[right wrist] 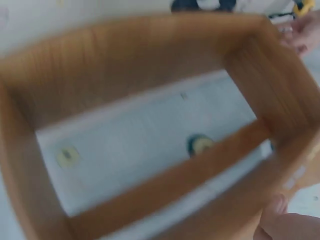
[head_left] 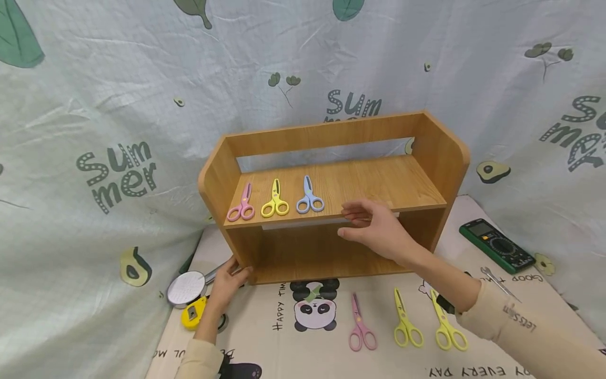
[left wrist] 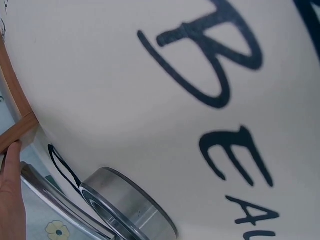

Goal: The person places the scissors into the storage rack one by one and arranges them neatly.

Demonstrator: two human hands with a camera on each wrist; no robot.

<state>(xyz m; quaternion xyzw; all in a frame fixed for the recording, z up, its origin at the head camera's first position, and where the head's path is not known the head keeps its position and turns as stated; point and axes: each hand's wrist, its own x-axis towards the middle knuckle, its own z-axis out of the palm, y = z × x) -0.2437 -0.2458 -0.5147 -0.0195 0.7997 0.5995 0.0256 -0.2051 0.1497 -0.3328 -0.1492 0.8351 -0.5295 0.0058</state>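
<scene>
A two-tier wooden shelf (head_left: 331, 272) stands on the printed tablecloth. On its upper board lie pink scissors (head_left: 244, 202), yellow scissors (head_left: 275, 200) and blue scissors (head_left: 310, 197), side by side with blades pointing back. My left hand (head_left: 227, 287) touches the shelf's lower left front corner; in the left wrist view straight fingers (left wrist: 11, 175) lie against the wood. My right hand (head_left: 374, 229) hovers at the upper board's front edge, right of the blue scissors, fingers loosely bent and nothing in it. The blurred right wrist view shows the shelf frame (right wrist: 170, 190) and my right thumb.
In front of the shelf lie another pair of pink scissors (head_left: 362, 329) and two yellow pairs (head_left: 404, 323). A green multimeter (head_left: 497, 245) and a wrench (head_left: 499, 283) are at right. At left sit a yellow tape measure (head_left: 193, 314) and a round white-faced piece (head_left: 186, 288) with a chrome handle.
</scene>
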